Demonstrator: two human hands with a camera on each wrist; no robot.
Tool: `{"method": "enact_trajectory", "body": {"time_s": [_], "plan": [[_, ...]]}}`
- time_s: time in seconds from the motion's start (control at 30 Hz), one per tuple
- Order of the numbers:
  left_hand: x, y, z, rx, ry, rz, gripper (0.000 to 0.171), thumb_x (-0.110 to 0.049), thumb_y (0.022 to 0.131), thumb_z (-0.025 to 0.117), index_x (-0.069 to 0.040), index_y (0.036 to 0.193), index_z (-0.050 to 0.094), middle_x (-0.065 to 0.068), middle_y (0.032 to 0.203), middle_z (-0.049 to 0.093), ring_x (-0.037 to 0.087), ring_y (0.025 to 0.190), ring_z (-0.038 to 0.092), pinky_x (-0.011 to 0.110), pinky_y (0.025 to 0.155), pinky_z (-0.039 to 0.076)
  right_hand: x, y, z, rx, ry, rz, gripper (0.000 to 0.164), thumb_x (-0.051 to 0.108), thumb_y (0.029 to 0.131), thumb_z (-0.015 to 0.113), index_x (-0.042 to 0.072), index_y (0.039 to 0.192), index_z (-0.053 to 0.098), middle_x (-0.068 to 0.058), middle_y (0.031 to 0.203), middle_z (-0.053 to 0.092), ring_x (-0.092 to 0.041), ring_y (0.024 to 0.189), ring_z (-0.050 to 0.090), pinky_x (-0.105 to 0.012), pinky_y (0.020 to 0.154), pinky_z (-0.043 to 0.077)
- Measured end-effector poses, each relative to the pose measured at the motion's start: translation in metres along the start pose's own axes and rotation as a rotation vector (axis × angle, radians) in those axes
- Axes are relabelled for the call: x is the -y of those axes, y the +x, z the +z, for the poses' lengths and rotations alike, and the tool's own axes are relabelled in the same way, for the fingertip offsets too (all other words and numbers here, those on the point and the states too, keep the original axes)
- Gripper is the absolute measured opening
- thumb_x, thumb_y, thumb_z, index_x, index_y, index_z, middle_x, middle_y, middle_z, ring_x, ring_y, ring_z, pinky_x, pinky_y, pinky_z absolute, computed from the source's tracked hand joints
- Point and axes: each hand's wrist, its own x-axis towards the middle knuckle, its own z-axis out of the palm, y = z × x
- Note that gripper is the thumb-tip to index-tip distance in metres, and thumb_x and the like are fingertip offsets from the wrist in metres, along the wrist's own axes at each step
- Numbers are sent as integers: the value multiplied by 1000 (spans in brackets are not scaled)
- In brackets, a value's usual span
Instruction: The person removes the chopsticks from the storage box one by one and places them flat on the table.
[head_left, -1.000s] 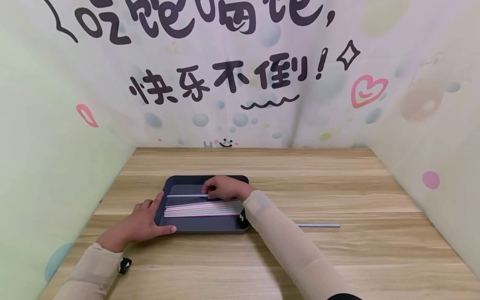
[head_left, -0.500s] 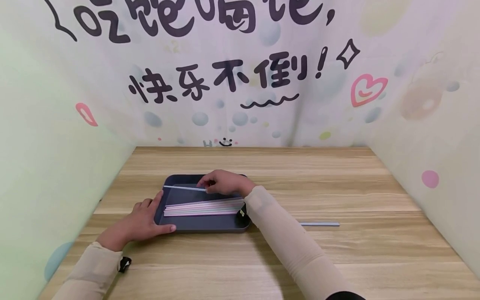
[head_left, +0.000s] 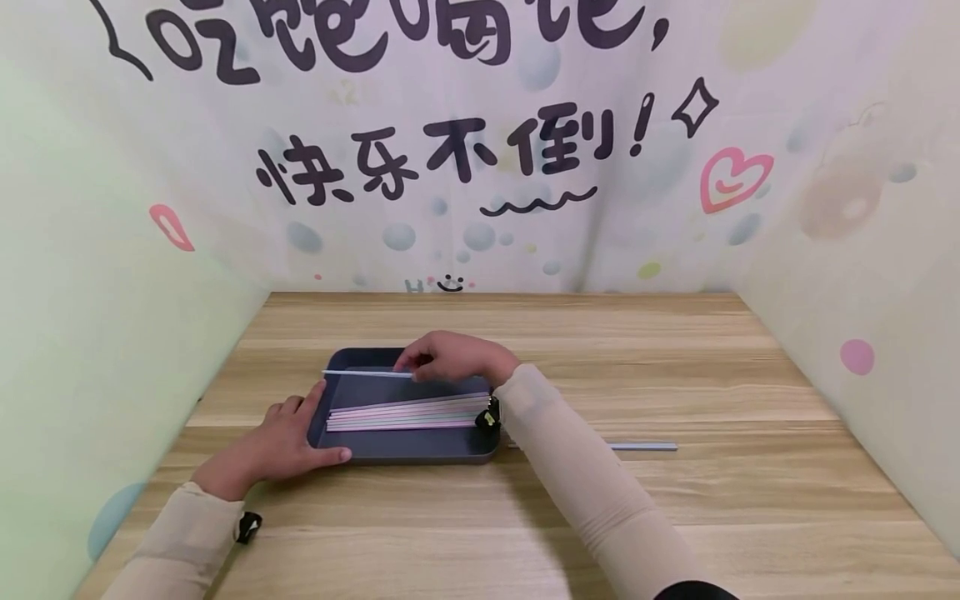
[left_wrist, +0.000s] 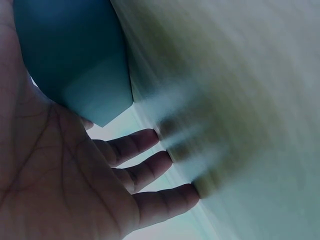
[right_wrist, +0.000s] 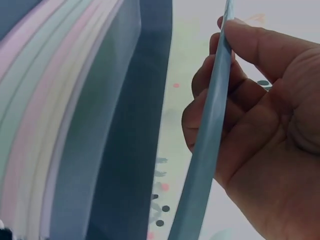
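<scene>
A dark grey tray (head_left: 420, 457) sits on the wooden table, with several pastel chopsticks (head_left: 405, 415) side by side in it, pink, green and cream among them. Between thumb and fingers my right hand (head_left: 453, 356) pinches one light blue chopstick (head_left: 367, 373), above the tray's far part. Its left end reaches over the tray's left rim. The right wrist view shows this blue chopstick (right_wrist: 206, 130) apart from the row. My left hand (head_left: 281, 446) rests against the tray's left side, thumb along the near corner. In the left wrist view, fingertips (left_wrist: 165, 157) touch the tabletop beside the tray.
On the table right of the tray lies a light blue-grey stick or pair of sticks (head_left: 645, 447), partly hidden by my right forearm. A printed curtain (head_left: 480, 167) hangs behind the table's far edge, and pale walls stand at both sides.
My right hand has lifted the blue chopstick away from the row, up and slightly toward the far side. Its left end has shifted over the left rim. The left hand stays put.
</scene>
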Motion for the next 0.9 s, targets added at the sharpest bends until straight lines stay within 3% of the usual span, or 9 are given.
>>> {"method": "enact_trajectory", "body": {"time_s": [0.17,0.57,0.9], "plan": [[-2,0,0,2,-1,-6,126,-75,75,67,5,155,11,42,139,31,60,125,31,68,93,39,1,-7,-4,7,-6,7,27,5,99,59,4,124,68,-1,88,56,-13,79,51,-24,70,42],[-1,1,1,-15,3,3,126,-75,75,67,4,155,11,43,139,31,61,125,31,68,93,39,-12,-41,-12,23,-41,118,25,7,98,61,15,120,70,1,91,60,-13,86,54,-26,75,45],[-2,-2,-1,-15,6,10,125,-72,76,69,6,154,11,44,137,32,62,123,32,68,92,39,-23,-75,-22,6,-59,168,25,5,98,61,12,119,71,1,90,60,-15,85,53,-27,74,45]]}}
